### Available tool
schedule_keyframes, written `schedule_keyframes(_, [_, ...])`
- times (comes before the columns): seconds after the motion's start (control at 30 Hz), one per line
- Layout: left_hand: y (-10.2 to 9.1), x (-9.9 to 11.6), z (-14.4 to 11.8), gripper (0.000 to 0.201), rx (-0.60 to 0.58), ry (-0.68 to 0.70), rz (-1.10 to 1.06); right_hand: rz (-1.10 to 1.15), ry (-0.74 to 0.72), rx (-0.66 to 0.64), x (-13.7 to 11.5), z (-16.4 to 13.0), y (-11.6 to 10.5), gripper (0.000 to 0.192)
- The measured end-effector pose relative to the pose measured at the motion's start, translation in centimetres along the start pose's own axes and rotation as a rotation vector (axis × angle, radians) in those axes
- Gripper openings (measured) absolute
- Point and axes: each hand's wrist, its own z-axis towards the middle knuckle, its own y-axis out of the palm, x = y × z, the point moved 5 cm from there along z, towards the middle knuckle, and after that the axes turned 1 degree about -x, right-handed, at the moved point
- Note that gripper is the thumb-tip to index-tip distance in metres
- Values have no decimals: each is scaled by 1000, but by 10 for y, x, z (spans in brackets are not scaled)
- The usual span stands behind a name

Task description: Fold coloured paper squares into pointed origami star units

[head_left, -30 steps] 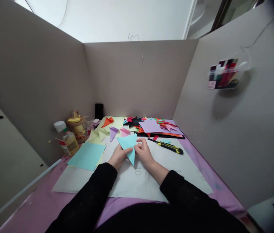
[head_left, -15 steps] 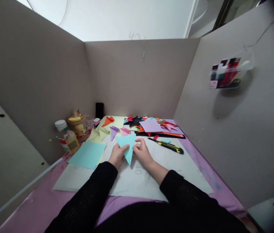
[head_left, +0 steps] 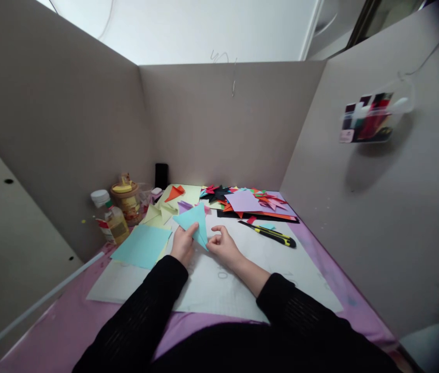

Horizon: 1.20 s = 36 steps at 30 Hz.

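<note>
My left hand [head_left: 184, 244] grips a folded light blue paper [head_left: 196, 220], thumb on top and fingers underneath. The paper is a pointed, kite-like shape raised over the white sheet [head_left: 238, 290]. At its lower right tip, my right hand [head_left: 223, 247] has the thumb and a finger closed on the point, with the index finger curled above. A square light blue sheet [head_left: 142, 246] lies to the left of my left hand. Just behind the held paper are folded purple [head_left: 184, 206] and pink pieces, partly hidden by it. An orange folded piece [head_left: 175, 193] lies farther back.
A yellow-and-black utility knife [head_left: 272, 234] lies on the right. Behind it are a lilac sheet [head_left: 243, 201] and a heap of coloured folded papers [head_left: 217, 194]. A glue bottle [head_left: 115, 223] and a tub [head_left: 127, 202] stand left. Grey partitions [head_left: 219, 124] enclose the desk.
The folded blue paper has turned, its lower tip swinging up to the right. My right hand has moved from its upper right edge to that tip. The view has shifted slightly.
</note>
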Motion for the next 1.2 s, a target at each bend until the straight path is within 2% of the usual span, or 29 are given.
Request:
schedule_keyframes(0.33, [-2,2,2,37,13,2,28,-18,8,-64,9,2,3,40])
schedule_keyframes(0.53, [-1,1,1,36,16,18,16,-133,-38,-72,2,-1,2,43])
schedule_keyframes(0.77, [0,-2,1,33,27,-21,-14,-180,-74,-93,-5,-6,9,36])
schedule_keyframes(0.9, [-6,-4,6,35,51,-48,-10,-155,-44,-84,1,-7,9,35])
schedule_keyframes(1.0, [-10,1,10,35,58,12,20,-80,14,-124,7,-4,8,36])
schedule_keyframes(1.07, [-9,8,9,36,26,77,89,-3,24,-122,7,-2,5,35])
schedule_keyframes(1.2, [5,13,2,40,-137,117,310,122,-23,-36,-1,2,-2,29])
